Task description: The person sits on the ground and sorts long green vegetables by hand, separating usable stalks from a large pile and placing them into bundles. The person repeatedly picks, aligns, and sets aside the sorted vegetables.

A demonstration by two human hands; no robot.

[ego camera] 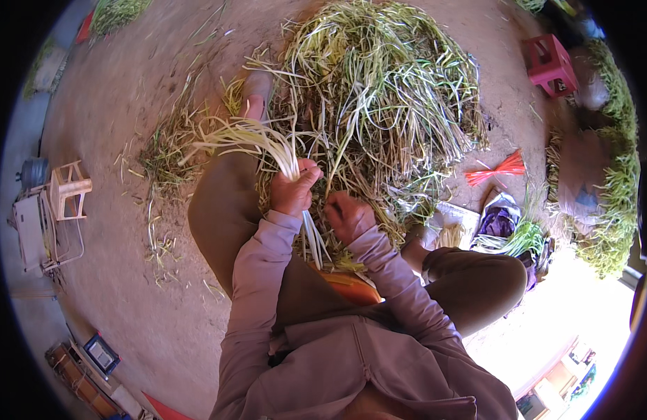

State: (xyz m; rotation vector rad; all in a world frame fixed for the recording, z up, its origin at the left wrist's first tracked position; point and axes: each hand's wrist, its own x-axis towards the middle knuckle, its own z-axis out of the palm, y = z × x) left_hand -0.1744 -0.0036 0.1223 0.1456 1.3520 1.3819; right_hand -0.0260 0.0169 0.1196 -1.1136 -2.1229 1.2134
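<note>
My left hand is closed around a bunch of long pale stalks with leafy ends; their white ends hang below my fist. Close by on the right, my right hand has curled fingers at the end of a thin yellowish stalk; whether it grips that stalk is unclear. In front of me lies a large heap of green and yellow stalks, its near edge reaching under my hands.
Loose trimmings lie left of my leg. At the right are a tied bundle of red strips, a pink plastic stool and green stalks. A wooden stool stands far left. Something orange is beneath me.
</note>
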